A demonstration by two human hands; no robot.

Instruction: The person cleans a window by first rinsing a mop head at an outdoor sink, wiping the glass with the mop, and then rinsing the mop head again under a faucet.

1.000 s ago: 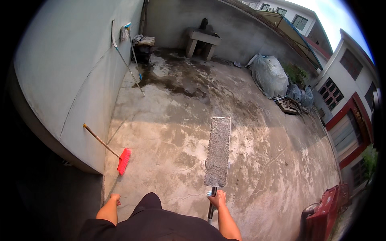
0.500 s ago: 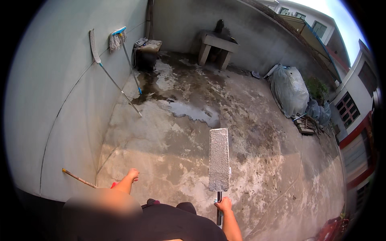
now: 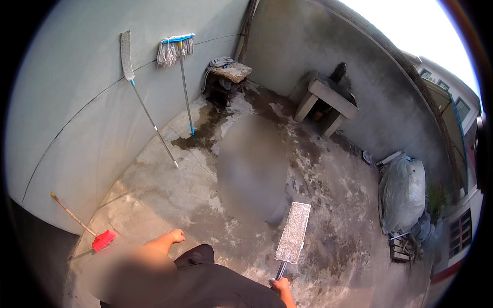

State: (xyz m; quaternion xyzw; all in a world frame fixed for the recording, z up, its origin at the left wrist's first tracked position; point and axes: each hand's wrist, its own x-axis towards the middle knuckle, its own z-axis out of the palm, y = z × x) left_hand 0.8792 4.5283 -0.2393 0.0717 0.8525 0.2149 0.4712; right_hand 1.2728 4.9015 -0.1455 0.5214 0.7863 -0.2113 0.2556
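My right hand (image 3: 280,284) is wrapped round the handle of a flat mop (image 3: 292,233), close to its head. The mop is raised, its long rectangular grey pad turned up into view. Out to the left, my left hand (image 3: 177,235) hangs over the concrete floor with its fingers curled in and nothing seen in them. Nearest to that hand is a red broom (image 3: 103,240), its wooden stick leaning against the left wall. Another flat mop (image 3: 127,56) and a string mop with a blue head (image 3: 177,40) lean head-up on the same wall.
A low stand (image 3: 233,72) with cloths on it is in the far corner. Beside the back wall is a concrete sink (image 3: 334,95). To the right sit a plastic-wrapped bundle (image 3: 404,192) and a wooden pallet (image 3: 403,251). The concrete floor (image 3: 339,205) has dark wet patches.
My view has turned toward the left, bringing the whole red broom into sight. The mop in my right hand now tilts to the right; my left hand stays out to the side.
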